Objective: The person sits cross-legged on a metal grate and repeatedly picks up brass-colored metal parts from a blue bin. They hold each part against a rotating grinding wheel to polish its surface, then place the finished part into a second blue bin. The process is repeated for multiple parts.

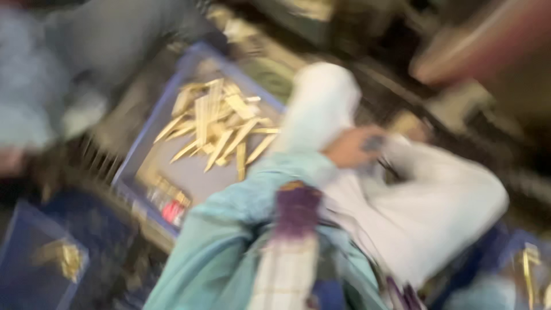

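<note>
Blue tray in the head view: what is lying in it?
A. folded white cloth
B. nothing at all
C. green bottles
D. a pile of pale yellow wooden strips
D: the blue tray holds a loose pile of pale yellow strips, while the white cloth bag lies outside it, under a hand.

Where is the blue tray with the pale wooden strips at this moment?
In the head view the blue tray lies left of centre, its pale wooden strips heaped at its far end, just left of the white sack that one hand touches.
</note>
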